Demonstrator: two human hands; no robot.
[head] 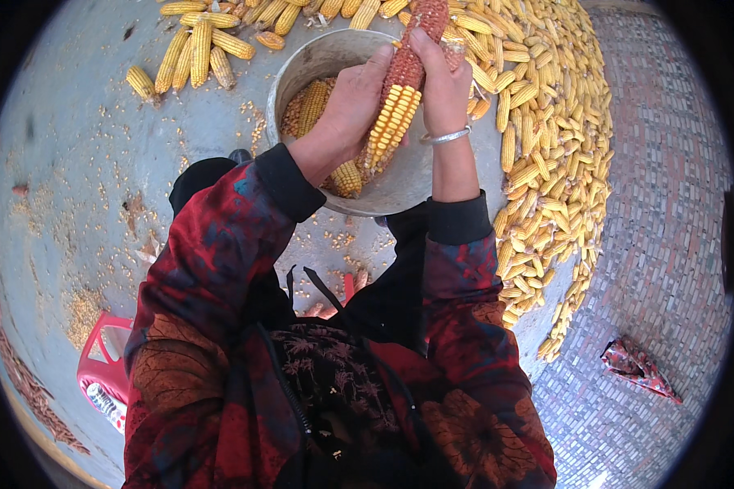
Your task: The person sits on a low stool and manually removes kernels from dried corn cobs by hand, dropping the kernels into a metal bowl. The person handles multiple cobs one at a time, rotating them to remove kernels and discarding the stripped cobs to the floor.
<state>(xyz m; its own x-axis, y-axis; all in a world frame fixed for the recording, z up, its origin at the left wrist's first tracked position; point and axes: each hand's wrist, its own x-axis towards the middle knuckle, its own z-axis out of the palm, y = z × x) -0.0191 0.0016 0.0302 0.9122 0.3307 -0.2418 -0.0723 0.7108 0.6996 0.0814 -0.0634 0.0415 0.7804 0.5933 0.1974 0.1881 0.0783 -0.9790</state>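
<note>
Both hands are raised over a round, pale bucket [404, 189]. An ear of corn [394, 125] slants between them, its lower part bearing yellow kernels and its upper part bare and reddish. My left hand [355, 101] presses against its left side, with the thumb pointing up along it. My right hand [443, 85], with a silver bangle [445, 137] at the wrist, grips the right side; a reddish cob [454, 54] shows partly behind its fingers. Inside the bucket lie loose kernels [292, 116] and yellow ears of corn [313, 105]. The hands hide part of the bucket's inside.
A large heap of yellow corn ears [544, 165] spreads along the right, beside brick paving [660, 244]. More ears [200, 52] lie at the upper left. Kernels [85, 308] are scattered on the grey floor. A red plastic chair [101, 360] stands at the lower left.
</note>
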